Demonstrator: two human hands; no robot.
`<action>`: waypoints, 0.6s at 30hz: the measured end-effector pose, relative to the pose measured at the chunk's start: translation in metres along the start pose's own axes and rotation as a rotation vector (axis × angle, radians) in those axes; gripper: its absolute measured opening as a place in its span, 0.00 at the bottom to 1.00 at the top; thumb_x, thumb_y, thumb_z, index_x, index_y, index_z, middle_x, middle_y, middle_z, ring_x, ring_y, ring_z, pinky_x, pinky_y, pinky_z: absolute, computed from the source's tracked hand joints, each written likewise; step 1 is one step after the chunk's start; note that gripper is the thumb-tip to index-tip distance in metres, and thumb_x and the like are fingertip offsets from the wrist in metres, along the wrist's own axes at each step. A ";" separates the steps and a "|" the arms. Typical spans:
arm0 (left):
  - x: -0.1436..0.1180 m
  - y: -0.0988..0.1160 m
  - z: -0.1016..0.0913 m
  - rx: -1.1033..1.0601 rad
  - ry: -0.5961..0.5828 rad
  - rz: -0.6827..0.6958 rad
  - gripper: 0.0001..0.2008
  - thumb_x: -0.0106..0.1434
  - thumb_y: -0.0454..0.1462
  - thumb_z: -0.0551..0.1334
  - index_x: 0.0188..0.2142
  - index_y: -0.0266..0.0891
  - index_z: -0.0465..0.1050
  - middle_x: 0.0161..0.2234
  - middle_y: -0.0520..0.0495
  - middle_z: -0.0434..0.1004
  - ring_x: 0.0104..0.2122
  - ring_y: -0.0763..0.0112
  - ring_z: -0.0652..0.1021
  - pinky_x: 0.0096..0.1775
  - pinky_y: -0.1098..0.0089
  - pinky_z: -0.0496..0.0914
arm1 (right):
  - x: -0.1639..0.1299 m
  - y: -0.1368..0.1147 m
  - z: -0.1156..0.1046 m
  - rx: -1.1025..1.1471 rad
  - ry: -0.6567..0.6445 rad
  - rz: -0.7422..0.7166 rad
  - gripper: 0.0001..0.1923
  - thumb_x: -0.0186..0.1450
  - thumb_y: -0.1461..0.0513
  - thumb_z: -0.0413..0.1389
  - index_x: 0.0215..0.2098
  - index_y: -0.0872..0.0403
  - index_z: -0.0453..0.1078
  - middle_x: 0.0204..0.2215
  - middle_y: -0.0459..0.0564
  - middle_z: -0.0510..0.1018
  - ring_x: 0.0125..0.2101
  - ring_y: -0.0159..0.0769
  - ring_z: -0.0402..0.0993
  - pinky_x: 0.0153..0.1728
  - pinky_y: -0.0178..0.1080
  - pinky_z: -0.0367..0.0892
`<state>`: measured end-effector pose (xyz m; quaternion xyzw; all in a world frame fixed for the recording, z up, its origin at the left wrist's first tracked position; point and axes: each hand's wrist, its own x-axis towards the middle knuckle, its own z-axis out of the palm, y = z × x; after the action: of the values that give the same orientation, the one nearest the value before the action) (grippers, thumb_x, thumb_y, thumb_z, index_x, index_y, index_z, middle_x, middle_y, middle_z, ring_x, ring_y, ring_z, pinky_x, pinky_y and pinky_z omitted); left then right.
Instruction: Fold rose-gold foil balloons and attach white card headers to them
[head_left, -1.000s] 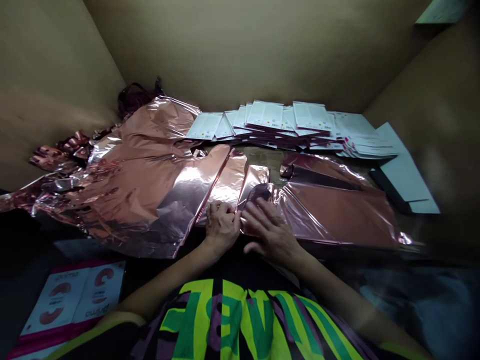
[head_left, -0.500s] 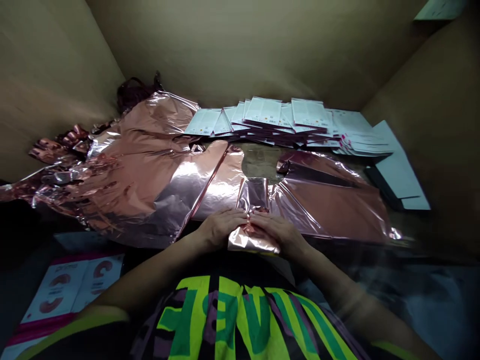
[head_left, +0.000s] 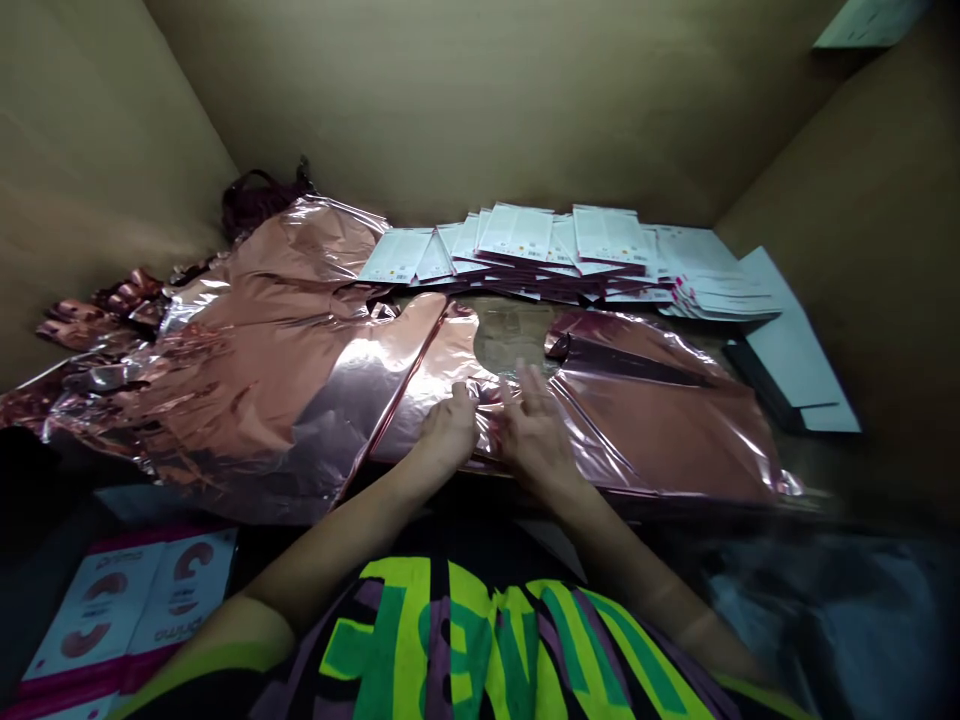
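1. Background: walls (head_left: 450,110) behind a work surface (head_left: 511,338)
2. Left hand (head_left: 448,428), near centre: curled at the foil piece (head_left: 488,428); grip cannot be told
3. Foil piece, between hands: probably light, soft, slippery; best held by edges; partly hidden
4. Right hand (head_left: 538,440): outstretched, blurred; hold cannot be told

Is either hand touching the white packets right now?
No, the left hand and the right hand are both at the copper-coloured foil, while the white packets lie farther back, apart from both.
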<state>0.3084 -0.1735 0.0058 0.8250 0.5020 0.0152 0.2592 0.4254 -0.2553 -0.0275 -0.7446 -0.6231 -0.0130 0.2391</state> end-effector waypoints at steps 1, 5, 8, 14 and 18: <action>0.000 0.000 -0.001 0.035 -0.022 0.002 0.18 0.70 0.38 0.50 0.57 0.33 0.61 0.42 0.33 0.79 0.45 0.51 0.80 0.45 0.59 0.70 | 0.003 -0.004 0.001 -0.020 -0.093 -0.060 0.27 0.70 0.59 0.45 0.65 0.61 0.61 0.65 0.62 0.60 0.67 0.53 0.49 0.65 0.56 0.48; -0.017 -0.005 -0.010 0.156 0.009 0.062 0.14 0.68 0.35 0.51 0.50 0.35 0.68 0.43 0.34 0.78 0.45 0.52 0.79 0.44 0.60 0.70 | 0.007 -0.013 0.005 -0.084 -0.274 -0.029 0.30 0.72 0.58 0.42 0.68 0.63 0.54 0.67 0.60 0.55 0.68 0.51 0.46 0.67 0.53 0.43; -0.036 -0.019 -0.013 0.194 0.086 0.048 0.15 0.70 0.43 0.51 0.41 0.35 0.71 0.40 0.34 0.78 0.40 0.53 0.80 0.40 0.62 0.69 | 0.000 -0.016 0.004 -0.063 -0.259 0.036 0.30 0.72 0.57 0.43 0.68 0.64 0.54 0.67 0.61 0.55 0.68 0.51 0.46 0.67 0.53 0.43; -0.031 -0.043 0.006 -0.313 -0.143 0.099 0.17 0.64 0.52 0.56 0.31 0.41 0.69 0.27 0.47 0.77 0.28 0.61 0.78 0.29 0.68 0.68 | -0.021 -0.024 0.003 0.186 -0.195 0.135 0.31 0.72 0.56 0.43 0.69 0.62 0.52 0.68 0.61 0.52 0.69 0.52 0.44 0.67 0.57 0.38; -0.013 -0.026 0.000 -0.551 -0.044 0.232 0.20 0.58 0.56 0.63 0.32 0.41 0.67 0.27 0.50 0.76 0.29 0.65 0.77 0.32 0.70 0.71 | -0.011 0.012 -0.027 0.588 -0.152 0.301 0.38 0.66 0.50 0.55 0.69 0.56 0.53 0.67 0.61 0.56 0.67 0.53 0.49 0.66 0.57 0.44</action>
<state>0.2808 -0.1745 -0.0028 0.7755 0.3755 0.1628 0.4807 0.4417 -0.2770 -0.0115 -0.7262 -0.4993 0.2584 0.3957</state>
